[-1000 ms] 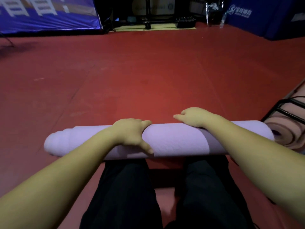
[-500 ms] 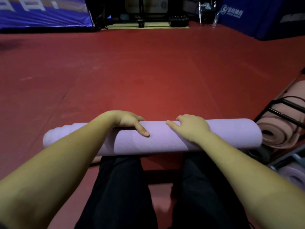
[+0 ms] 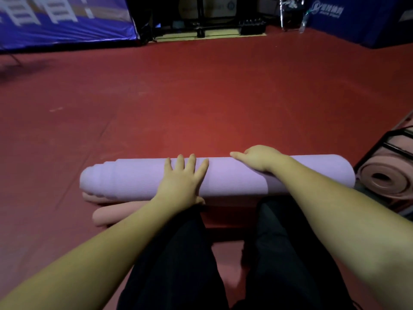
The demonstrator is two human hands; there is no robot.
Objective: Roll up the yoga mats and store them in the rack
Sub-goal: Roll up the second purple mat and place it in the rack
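Observation:
A rolled lilac yoga mat [image 3: 223,177] lies crosswise on the red floor in front of my knees, its left end coiled unevenly. My left hand [image 3: 183,177] lies flat on the roll's near side with fingers spread and straight. My right hand [image 3: 259,158] rests over the top of the roll, fingers curved over its far side. A pink rolled mat [image 3: 111,214] peeks out under the lilac roll's left end. At the right edge stands a black wire rack [image 3: 395,142] holding a rolled pink mat [image 3: 386,177].
Red sports floor [image 3: 201,97] stretches ahead. Blue banners [image 3: 62,21] line the far left and far right. Dark stands and equipment [image 3: 210,21] sit at the far wall. My dark-trousered legs [image 3: 286,253] are below the roll.
My left hand has opened from a curled hold to lie flat on the roll. My right hand has shifted right along the top. The pink mat under the left end has come into view.

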